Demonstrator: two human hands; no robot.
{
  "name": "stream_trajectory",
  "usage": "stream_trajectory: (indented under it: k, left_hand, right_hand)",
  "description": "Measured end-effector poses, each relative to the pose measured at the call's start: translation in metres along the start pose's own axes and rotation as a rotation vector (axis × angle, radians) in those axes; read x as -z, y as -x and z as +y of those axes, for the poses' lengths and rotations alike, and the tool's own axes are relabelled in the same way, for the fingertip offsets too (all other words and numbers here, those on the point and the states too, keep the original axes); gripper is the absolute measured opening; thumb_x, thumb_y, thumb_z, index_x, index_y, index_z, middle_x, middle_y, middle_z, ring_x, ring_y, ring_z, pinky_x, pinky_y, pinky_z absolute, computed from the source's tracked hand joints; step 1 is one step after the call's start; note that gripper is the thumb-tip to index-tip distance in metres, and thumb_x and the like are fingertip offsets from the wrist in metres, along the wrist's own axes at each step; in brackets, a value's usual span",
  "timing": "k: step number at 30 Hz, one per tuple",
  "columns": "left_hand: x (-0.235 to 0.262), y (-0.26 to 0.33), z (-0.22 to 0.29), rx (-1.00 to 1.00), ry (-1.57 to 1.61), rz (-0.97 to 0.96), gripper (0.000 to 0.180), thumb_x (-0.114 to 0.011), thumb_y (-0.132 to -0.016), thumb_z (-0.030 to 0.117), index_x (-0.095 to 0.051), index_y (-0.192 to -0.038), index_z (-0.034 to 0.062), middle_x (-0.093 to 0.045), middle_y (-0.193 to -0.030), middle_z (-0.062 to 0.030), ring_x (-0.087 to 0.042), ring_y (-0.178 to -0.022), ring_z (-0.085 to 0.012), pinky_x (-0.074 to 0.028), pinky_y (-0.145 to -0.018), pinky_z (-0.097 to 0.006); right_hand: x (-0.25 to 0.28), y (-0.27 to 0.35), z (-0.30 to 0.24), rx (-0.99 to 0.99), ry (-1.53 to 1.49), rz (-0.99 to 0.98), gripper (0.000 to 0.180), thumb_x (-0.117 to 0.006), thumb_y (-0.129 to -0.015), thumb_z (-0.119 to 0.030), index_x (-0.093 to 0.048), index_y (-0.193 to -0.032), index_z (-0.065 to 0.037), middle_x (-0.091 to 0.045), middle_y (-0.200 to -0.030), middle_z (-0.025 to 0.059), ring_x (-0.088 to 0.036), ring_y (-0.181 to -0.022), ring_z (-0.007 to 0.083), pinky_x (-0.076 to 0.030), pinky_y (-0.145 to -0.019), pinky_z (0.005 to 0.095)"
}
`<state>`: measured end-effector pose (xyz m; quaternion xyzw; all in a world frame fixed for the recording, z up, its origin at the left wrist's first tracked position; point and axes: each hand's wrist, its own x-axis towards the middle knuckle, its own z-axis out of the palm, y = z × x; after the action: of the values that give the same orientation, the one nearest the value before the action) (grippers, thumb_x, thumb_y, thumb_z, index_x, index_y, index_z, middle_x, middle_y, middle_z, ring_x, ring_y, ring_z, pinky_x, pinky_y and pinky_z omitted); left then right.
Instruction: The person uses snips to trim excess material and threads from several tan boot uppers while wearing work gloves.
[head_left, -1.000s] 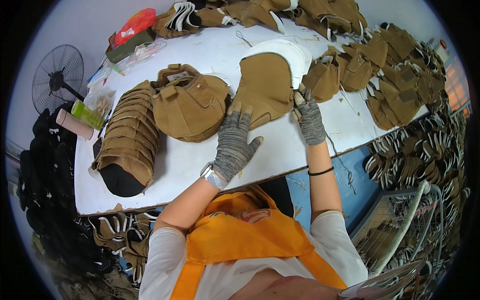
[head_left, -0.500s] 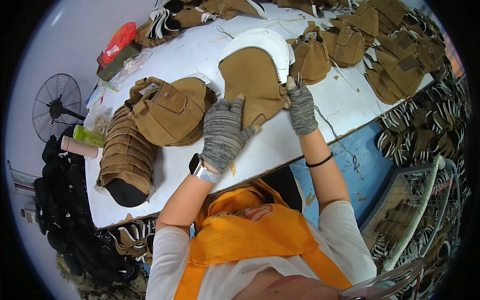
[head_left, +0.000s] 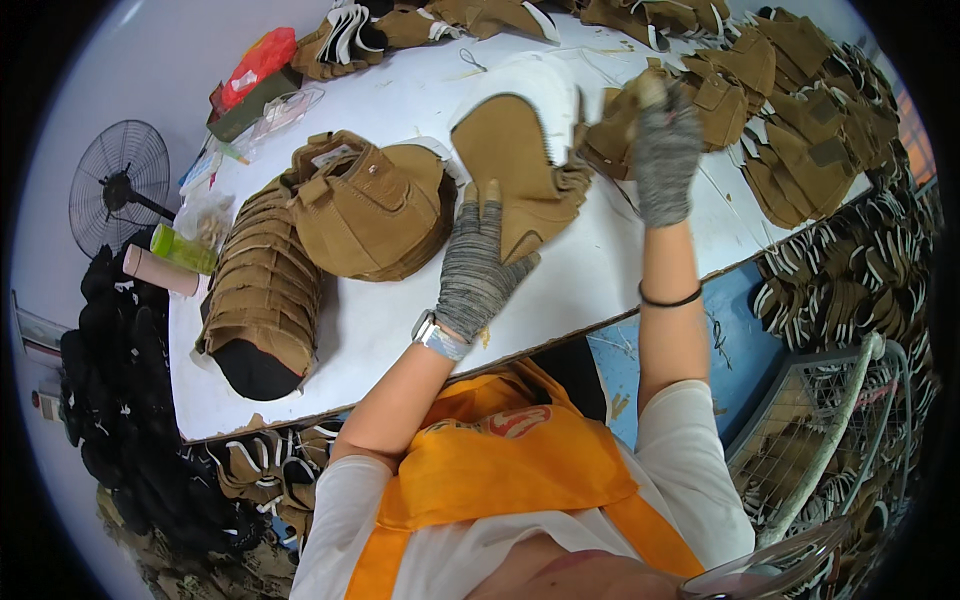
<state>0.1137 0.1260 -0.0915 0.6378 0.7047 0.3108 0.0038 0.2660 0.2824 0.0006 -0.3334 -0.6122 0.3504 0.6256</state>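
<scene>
My left hand [head_left: 478,268], in a grey knitted glove with bare fingertips, lies with its fingers and thumb stretched out on a brown shoe upper [head_left: 503,140]. A white lining piece [head_left: 530,85] shows behind the upper's curved, stitched edge, and the upper's right side is bunched up. My right hand [head_left: 668,160], gloved alike, is raised to the right, apart from that upper. It hangs in front of other brown uppers [head_left: 610,140]. Motion smears its fingers, so whether they hold anything is unclear.
Left of my left hand are a pile of brown uppers [head_left: 375,215] and a long row of nested uppers [head_left: 262,290]. More uppers [head_left: 810,165] cover the white table's [head_left: 390,350] right end. A fan [head_left: 118,190], green cup [head_left: 182,250] and wire cart [head_left: 800,410] stand around.
My right hand has left the upper's right edge and moved up and to the right. The left hand stays on the upper, whose right side is now more crumpled. The whole view has shifted slightly.
</scene>
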Motion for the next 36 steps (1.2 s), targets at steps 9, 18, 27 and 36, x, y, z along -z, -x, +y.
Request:
stream_trajectory:
  k: [9,18,27,36]
  left_hand:
    - [0.001,0.005,0.000,0.085,0.125,0.034,0.099,-0.077,-0.072,0.036,-0.021,-0.142,-0.0053,-0.028,-0.143,-0.0280,-0.027,-0.135,-0.0380,-0.026,-0.110,-0.039]
    - [0.008,0.007,-0.013,0.158,0.215,0.008,0.101,-0.076,-0.071,0.044,-0.021,-0.143,-0.0017,-0.026,-0.144,-0.0282,-0.026,-0.136,-0.0362,-0.024,-0.111,-0.038]
    - [0.011,0.011,-0.022,0.151,0.153,-0.011,0.095,-0.068,-0.075,0.054,-0.022,-0.146,0.0096,-0.023,-0.145,-0.0270,-0.027,-0.135,-0.0388,-0.026,-0.111,-0.040]
    - [-0.011,0.005,-0.018,0.098,0.107,0.113,0.091,-0.072,-0.072,0.048,-0.029,-0.144,0.0121,-0.023,-0.145,-0.0242,-0.030,-0.131,-0.0391,-0.029,-0.108,-0.045]
  right_hand:
    - [0.012,0.015,0.033,-0.057,0.074,-0.247,0.038,-0.063,-0.088,-0.034,-0.061,-0.108,-0.002,-0.062,-0.097,0.0072,-0.056,-0.088,0.0153,-0.046,-0.080,0.0279]
    - [-0.001,0.036,0.050,-0.185,-0.050,-0.604,0.041,-0.060,-0.089,-0.042,-0.062,-0.108,-0.006,-0.056,-0.073,-0.0034,-0.044,-0.056,0.0045,-0.035,-0.047,0.0207]
    - [-0.037,0.012,0.016,-0.054,0.364,-0.457,0.044,-0.064,-0.087,-0.040,-0.065,-0.097,0.003,-0.053,-0.065,0.0013,-0.045,-0.058,0.0109,-0.041,-0.054,0.0279]
    - [-0.002,-0.015,-0.040,0.256,-0.148,0.290,0.035,-0.061,-0.090,-0.035,-0.059,-0.102,-0.003,-0.054,-0.087,0.0007,-0.045,-0.072,0.0092,-0.041,-0.064,0.0237]
